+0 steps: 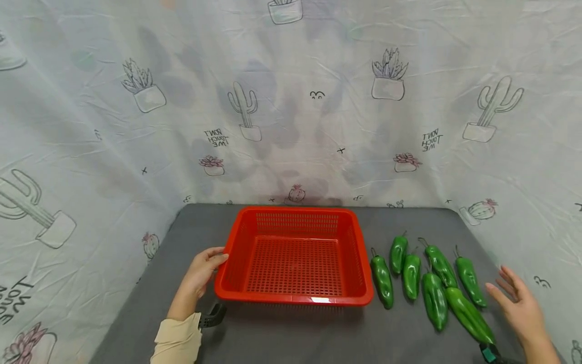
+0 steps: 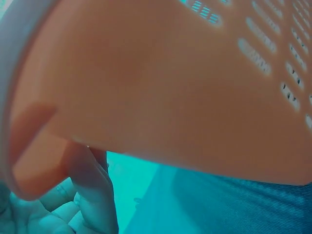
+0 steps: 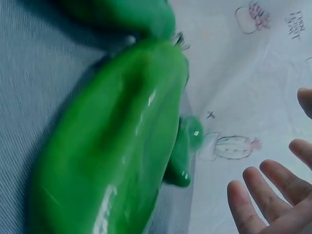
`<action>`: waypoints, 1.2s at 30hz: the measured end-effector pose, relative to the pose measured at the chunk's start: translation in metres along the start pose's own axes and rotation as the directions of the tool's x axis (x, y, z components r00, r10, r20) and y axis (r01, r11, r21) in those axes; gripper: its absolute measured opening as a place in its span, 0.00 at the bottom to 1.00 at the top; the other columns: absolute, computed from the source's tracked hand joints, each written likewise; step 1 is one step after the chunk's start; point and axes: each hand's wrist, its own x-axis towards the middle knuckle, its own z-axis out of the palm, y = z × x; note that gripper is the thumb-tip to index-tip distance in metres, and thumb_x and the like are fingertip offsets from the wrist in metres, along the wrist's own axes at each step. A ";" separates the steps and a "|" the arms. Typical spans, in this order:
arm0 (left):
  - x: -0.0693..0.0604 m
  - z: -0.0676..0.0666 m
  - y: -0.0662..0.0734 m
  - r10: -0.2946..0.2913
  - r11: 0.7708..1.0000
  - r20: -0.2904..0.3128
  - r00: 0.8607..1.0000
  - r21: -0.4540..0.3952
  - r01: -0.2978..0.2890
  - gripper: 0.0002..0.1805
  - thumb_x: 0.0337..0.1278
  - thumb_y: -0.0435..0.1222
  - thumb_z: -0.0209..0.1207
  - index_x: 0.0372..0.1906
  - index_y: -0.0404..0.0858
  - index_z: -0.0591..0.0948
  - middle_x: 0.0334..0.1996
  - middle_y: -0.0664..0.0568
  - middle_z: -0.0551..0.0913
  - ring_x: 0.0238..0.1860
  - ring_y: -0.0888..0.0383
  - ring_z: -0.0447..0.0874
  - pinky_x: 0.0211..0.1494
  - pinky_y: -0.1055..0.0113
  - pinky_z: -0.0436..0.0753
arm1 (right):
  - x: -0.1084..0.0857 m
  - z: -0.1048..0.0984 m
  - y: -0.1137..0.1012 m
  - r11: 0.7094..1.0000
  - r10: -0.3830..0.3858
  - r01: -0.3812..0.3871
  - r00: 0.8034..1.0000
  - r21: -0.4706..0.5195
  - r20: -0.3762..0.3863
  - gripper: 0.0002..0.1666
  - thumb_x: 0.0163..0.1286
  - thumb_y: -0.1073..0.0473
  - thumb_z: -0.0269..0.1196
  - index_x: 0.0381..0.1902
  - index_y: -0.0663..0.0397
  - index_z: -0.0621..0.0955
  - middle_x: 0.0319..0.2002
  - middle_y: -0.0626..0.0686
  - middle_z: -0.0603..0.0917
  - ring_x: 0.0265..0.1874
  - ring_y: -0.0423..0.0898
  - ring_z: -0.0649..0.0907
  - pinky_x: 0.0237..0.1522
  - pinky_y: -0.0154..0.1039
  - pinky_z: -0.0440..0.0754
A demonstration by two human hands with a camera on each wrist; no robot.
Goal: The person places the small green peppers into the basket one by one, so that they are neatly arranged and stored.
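Observation:
A red plastic basket (image 1: 293,299) with slotted walls and a mesh floor stands on the grey table, holding nothing. My left hand (image 1: 202,270) grips its left rim; in the left wrist view the fingers of the left hand (image 2: 92,195) curl under the rim of the basket (image 2: 146,87). Several green peppers (image 1: 435,301) lie loosely grouped right of the basket. Beside them, my right hand (image 1: 523,311) hovers with spread fingers, holding nothing. Closest to it are a lighter green pepper (image 1: 470,316) and a darker pepper (image 1: 470,280).
The grey table (image 1: 282,338) ends at a white curtain (image 1: 291,126) printed with cactus drawings, which also runs along both sides. Black straps sit at both wrists, the left strap (image 1: 213,316) showing below the basket's corner.

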 end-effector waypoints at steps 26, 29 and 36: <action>-0.005 0.000 -0.005 0.031 0.999 0.014 0.999 -0.021 -0.031 0.25 0.65 0.37 0.54 0.62 0.27 0.67 0.49 0.39 0.80 0.40 0.53 0.83 0.42 0.58 0.83 | 0.051 -0.001 0.020 0.982 0.176 -0.107 0.825 -0.157 0.538 0.50 0.74 0.39 0.46 0.72 0.65 0.35 0.67 0.80 0.42 0.64 0.77 0.53 0.49 0.56 0.77; -0.004 0.000 -0.006 0.029 0.999 0.016 0.999 -0.016 -0.028 0.25 0.65 0.37 0.54 0.62 0.28 0.67 0.50 0.38 0.79 0.40 0.53 0.83 0.42 0.58 0.83 | 0.054 -0.001 0.017 0.976 0.208 -0.133 0.788 -0.170 0.579 0.51 0.73 0.38 0.46 0.72 0.63 0.34 0.67 0.81 0.39 0.64 0.78 0.49 0.51 0.59 0.75; -0.002 0.000 -0.005 0.031 0.999 0.004 1.000 -0.039 -0.031 0.24 0.65 0.36 0.54 0.61 0.27 0.68 0.48 0.39 0.80 0.39 0.54 0.83 0.41 0.58 0.84 | 0.058 -0.002 0.012 0.982 0.177 -0.097 0.776 -0.163 0.605 0.48 0.74 0.40 0.47 0.74 0.58 0.37 0.67 0.81 0.39 0.65 0.78 0.52 0.52 0.58 0.74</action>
